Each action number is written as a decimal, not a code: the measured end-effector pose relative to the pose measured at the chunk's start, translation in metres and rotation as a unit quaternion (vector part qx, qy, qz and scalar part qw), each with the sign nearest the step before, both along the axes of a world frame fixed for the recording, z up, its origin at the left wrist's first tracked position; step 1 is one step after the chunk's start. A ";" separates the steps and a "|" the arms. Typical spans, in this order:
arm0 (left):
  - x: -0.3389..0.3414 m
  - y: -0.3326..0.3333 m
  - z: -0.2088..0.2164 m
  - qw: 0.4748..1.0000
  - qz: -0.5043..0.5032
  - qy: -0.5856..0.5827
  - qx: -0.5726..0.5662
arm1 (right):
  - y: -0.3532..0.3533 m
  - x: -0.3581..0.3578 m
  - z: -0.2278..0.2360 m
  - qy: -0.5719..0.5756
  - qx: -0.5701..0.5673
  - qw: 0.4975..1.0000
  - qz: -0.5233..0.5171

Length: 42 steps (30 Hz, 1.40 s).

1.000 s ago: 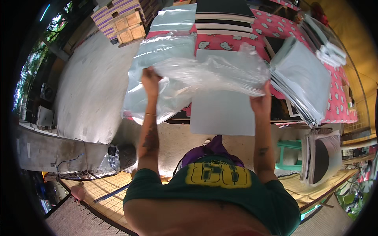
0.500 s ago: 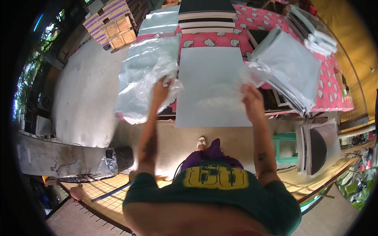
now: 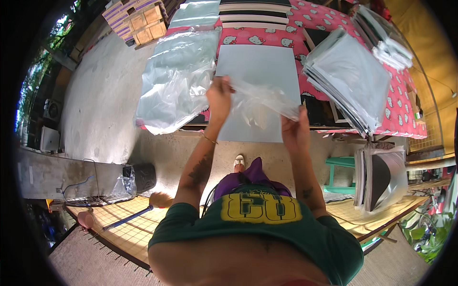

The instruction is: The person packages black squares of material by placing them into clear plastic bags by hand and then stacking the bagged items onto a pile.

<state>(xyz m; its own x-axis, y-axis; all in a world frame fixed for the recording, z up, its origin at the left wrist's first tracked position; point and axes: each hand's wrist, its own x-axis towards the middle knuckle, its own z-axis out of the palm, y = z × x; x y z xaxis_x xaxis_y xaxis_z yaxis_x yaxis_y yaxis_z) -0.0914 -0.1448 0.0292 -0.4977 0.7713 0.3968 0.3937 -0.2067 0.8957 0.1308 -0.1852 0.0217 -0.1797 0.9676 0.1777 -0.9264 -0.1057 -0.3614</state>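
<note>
A clear plastic sheet or bag (image 3: 262, 97) stretches between my hands, crumpled and see-through. My left hand (image 3: 220, 97) pinches its upper left end. Lower down on the right, my right hand (image 3: 296, 131) grips the other end, fingers closed. Beneath the plastic lies a flat pale grey board (image 3: 257, 59), its near end jutting past the table edge. A pile of clear plastic sheets (image 3: 174, 81) lies beside the board, just left of my left hand. To the right of my right hand sits a tilted stack of plastic-covered panels (image 3: 350, 71).
The table wears a pink patterned cloth (image 3: 305, 16). Dark boards (image 3: 255, 14) are stacked at its far side, and more wrapped panels (image 3: 384, 40) lie far right. A green stool (image 3: 341, 174) and wrapped boards (image 3: 379, 178) stand near right. Boxes (image 3: 138, 24) are piled far left.
My left hand has moved right from the plastic pile to over the board. The right hand has come slightly inward and lower. Plastic is now drawn out between both hands above the board.
</note>
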 end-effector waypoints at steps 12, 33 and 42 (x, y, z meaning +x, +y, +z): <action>-0.102 -0.045 -0.020 0.953 -0.042 -0.270 -0.129 | 0.032 0.080 0.033 -0.089 0.047 0.980 0.172; -0.097 -0.045 0.072 0.771 -0.261 0.540 -0.214 | 0.033 0.166 0.089 -0.917 0.133 0.353 0.132; -0.052 -0.061 0.122 0.796 -0.535 0.211 -0.188 | 0.040 0.179 0.021 -0.364 0.109 0.901 0.211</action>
